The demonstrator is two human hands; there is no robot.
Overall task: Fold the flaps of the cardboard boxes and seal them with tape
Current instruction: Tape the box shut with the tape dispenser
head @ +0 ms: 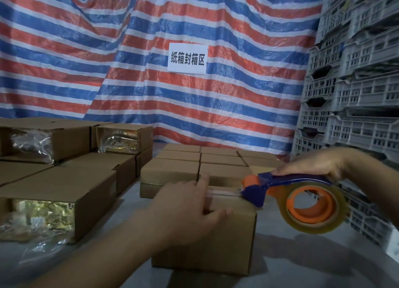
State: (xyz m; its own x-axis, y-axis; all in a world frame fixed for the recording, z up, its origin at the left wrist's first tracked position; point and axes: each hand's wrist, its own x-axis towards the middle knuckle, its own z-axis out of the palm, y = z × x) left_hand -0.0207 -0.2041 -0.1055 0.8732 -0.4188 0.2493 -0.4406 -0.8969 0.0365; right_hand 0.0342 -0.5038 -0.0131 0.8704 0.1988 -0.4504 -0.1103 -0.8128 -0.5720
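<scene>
Box under work [216, 242] sits at centre on the table [302, 266]. Sealed boxes [200, 162] are grouped at 12 o'clock behind it. Open-ended boxes [56, 179] are stacked at 9 to 10 o'clock. Crates [356, 93] are stacked at 2 o'clock. Tarp [151, 50] is hung behind everything, sign [187, 58] fixed on it.

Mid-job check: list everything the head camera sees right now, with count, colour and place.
Box being taped: one, brown, front centre.
Tape dispenser: one, blue and orange, clear roll, at that box's top right edge.
Closed boxes: about eight, brown, grouped behind.
Open-ended boxes: at least five, brown, shiny packets inside, left.
Tarp: one, red, blue, white stripes, backdrop.
Paper sign: one, white, on tarp.
Crates: several, grey, stacked right.
Left hand: flat on box top.
Right hand: grips dispenser handle.
</scene>
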